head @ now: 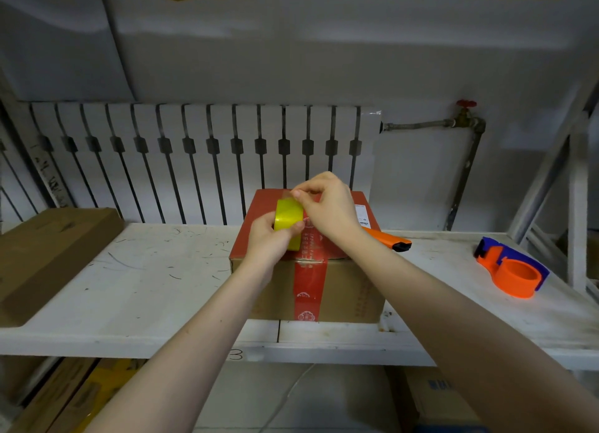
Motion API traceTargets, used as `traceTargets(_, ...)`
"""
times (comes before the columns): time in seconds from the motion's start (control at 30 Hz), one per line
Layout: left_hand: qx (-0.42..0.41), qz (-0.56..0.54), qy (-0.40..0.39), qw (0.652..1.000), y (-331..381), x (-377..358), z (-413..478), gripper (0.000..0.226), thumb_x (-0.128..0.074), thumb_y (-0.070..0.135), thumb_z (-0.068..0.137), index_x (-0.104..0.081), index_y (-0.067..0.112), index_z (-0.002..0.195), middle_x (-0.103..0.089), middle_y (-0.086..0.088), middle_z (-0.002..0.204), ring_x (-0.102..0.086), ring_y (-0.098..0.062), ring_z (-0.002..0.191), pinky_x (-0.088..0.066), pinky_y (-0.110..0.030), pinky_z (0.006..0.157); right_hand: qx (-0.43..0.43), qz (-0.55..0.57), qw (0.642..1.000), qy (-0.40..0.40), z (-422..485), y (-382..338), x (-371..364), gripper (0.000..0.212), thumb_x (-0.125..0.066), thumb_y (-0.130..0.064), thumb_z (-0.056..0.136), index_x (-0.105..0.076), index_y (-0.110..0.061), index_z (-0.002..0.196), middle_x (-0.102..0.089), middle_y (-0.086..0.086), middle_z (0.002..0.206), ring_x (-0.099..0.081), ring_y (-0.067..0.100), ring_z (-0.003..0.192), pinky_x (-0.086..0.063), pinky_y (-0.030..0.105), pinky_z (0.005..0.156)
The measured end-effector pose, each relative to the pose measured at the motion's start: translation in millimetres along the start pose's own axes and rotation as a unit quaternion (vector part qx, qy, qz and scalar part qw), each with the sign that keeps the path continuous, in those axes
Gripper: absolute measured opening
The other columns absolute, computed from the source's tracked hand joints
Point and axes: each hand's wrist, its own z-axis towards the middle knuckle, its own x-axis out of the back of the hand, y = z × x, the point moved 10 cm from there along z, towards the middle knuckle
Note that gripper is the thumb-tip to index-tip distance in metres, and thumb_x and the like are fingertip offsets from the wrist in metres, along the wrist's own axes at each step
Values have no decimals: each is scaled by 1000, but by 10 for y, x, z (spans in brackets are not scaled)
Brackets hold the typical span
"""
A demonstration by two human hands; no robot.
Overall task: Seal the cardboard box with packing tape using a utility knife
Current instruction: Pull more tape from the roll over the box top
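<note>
Two bare forearms reach in from the near edge, crossing over the white, scratched counter point(146, 277); behind it a white ribbed radiator point(201, 160) spans the wall, with a pipe and red valve point(466, 108) to its right. On the counter's left end lies a long flat brown carton point(48, 257), well apart from the work; more cartons show on the floor beneath. Near the middle sits the cardboard box point(343, 290), its flaps down, a band of red printed tape point(309, 290) running over the top and down the near face. At the far right rests an orange and blue tape dispenser point(512, 267), clear of the box. An orange utility knife point(387, 239) lies just behind the box's right corner, its near end hidden by the right wrist. Above the box top the left hand point(270, 238) is clamped around a yellow roll of packing tape point(288, 222), held on edge; the right hand point(327, 205) has thumb and forefinger pinched together at the roll's upper rim, seemingly on the tape's free end, though the end itself is too small to make out.
</note>
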Motion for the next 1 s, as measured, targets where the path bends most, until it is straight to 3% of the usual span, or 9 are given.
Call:
traceTargets(0.13,-48,10,-36,998,137,-27,-81,17,-68,13,84,-64,18,99,-66,6,85,-60,-6,77,-44,-6,52,-33,-14,999,4,5,44,83,15,-64,-28,86,-74,-20,92,-65,-3,96,-60,13,89,-53,37,76)
traceTargets(0.2,-60,17,-57,996,204,-64,-116,18,-69,12,83,-64,19,98,-68,4,88,-62,-9,80,-46,-12,60,-53,0,999,4,-19,74,143,15,-64,-27,86,-74,-19,92,-68,-1,96,-62,13,90,-54,35,77)
traceTargets(0.37,-87,33,-92,991,320,-160,-229,19,-69,10,81,-66,19,98,-70,-2,93,-65,-17,86,-51,-25,72,-43,17,998,31,-164,55,349,15,-64,-21,87,-73,-14,97,-64,-4,92,-55,4,82,-44,13,69)
traceTargets(0.47,-111,40,-106,987,425,-242,-307,20,-69,8,82,-67,15,100,-71,-6,94,-67,-18,85,-54,-26,72,-48,46,994,90,-221,92,560,23,-59,-21,90,-67,-13,110,-63,2,105,-52,-1,78,-37,2,65)
traceTargets(0.57,-139,40,-121,982,564,-338,-394,18,-70,5,80,-66,19,93,-69,-1,83,-64,-15,75,-53,-25,67,-45,105,992,51,-264,40,572,34,-52,-34,93,-60,-12,118,-62,6,112,-55,3,88,-42,10,73)
traceTargets(0.67,-162,51,-152,974,686,-459,-497,20,-70,3,80,-65,12,97,-66,-7,85,-61,-17,76,-51,-26,65,-43,65,997,15,-309,18,569,36,-55,-47,88,-63,-17,108,-61,2,105,-56,11,95,-45,25,79)
traceTargets(0.8,-186,64,-192,961,784,-572,-641,24,-70,2,79,-64,5,102,-66,-11,90,-61,-11,74,-50,-17,63,-89,149,982,71,-353,180,819,25,-56,-33,91,-66,-14,77,-59,-5,67,-54,12,69,-43,31,65)
traceTargets(0.9,-184,59,-211,958,790,-644,-704,20,-70,1,78,-63,12,94,-63,0,80,-59,4,64,-47,-11,59,-99,136,983,72,-388,257,933,24,-56,-28,91,-69,-13,77,-62,-2,67,-57,14,71,-45,33,66)
traceTargets(1.0,-167,35,-210,963,767,-681,-727,20,-70,3,79,-64,16,93,-64,2,80,-61,-1,68,-50,-13,61,-122,141,979,82,-472,345,1050,20,-54,-21,93,-68,-13,81,-63,-6,71,-60,10,72,-49,30,69)
